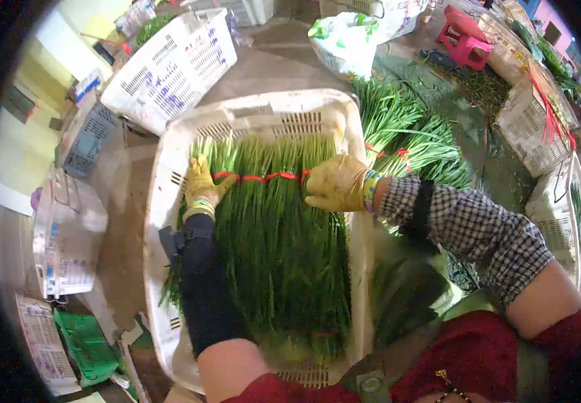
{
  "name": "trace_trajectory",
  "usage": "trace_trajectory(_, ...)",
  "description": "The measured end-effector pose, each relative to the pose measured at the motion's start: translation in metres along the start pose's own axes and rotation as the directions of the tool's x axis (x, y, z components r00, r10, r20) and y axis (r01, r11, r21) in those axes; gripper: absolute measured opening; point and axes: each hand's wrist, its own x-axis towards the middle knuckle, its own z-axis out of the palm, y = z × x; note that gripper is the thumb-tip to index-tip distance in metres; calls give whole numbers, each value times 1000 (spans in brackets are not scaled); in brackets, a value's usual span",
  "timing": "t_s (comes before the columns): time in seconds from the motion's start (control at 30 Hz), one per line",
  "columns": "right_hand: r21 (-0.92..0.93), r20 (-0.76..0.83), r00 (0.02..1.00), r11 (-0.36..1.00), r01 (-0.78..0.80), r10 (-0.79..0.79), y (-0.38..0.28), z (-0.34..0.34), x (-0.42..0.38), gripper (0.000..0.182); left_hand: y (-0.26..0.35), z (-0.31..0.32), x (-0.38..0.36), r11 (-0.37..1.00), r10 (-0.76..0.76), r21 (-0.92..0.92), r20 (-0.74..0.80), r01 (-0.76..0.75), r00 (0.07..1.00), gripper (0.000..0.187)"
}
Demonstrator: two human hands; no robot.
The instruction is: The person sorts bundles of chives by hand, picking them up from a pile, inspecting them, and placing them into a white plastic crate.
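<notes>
A white plastic crate [263, 104] holds a row of long green stalk bundles [280, 248], each tied with a red band near its pale upper end. At the crate's left side my left hand [203, 185], in a yellow glove, lies on the leftmost bundle with its fingers apart. My right hand [341, 183], also gloved in yellow, rests at the right end of the row by a red band. Its fingers are curled against the stalks; what they grip, if anything, is hidden.
More tied green bundles [415, 138] lie right of the crate. Behind stand a white crate [173, 70], a white plastic bag [345, 47] and a pink stool [465, 40]. Other crates line the left and right sides, with a green crate [85, 346] at lower left.
</notes>
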Motion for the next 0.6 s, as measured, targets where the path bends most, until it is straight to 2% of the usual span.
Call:
trace_trajectory(0.03,33,-71,997,999,1,1,2,2,-3,40,-9,17,6,1000,4,11,-46,-4,999,117)
trace_trajectory(0.07,47,-98,995,999,8,-3,4,3,-2,40,-5,7,1,996,-15,91,7,15,1000,118)
trace_trajectory(0.13,83,-122,992,996,26,-16,8,9,-4,40,-6,-14,-16,994,-41,106,164,23,986,118)
trace_trajectory(0.2,51,-39,998,998,-43,45,0,0,-3,41,-9,-34,-53,991,-97,103,176,80,980,117)
trace_trajectory(0.23,45,-18,998,998,-54,55,-1,-3,-3,41,-25,-20,-71,997,-39,75,107,31,993,114)
trace_trajectory(0.27,36,5,998,997,-64,64,0,-2,-2,41,-18,-32,-100,994,-106,4,97,106,990,107)
trace_trajectory(0.33,12,-6,999,999,-53,53,1,1,1,42,-19,-11,-128,996,-46,66,-158,57,986,101)
trace_trajectory(0.37,2,25,997,997,-75,75,0,-2,3,42,-3,-17,-136,987,-113,97,-169,130,979,95)
trace_trajectory(0.4,-9,63,993,995,-101,102,-3,-4,3,42,-11,5,-136,982,-74,148,-288,121,955,90)
trace_trajectory(0.47,52,-24,996,995,-87,89,-2,-3,3,42,-8,11,-139,963,-88,217,-314,161,945,86)
trace_trajectory(0.53,146,-136,989,989,-38,58,5,1,2,42,-10,17,-136,966,-78,210,-321,151,944,84)
trace_trajectory(0.6,197,-173,982,980,-36,71,5,-1,0,40,-13,16,-135,965,-72,218,-319,147,945,84)
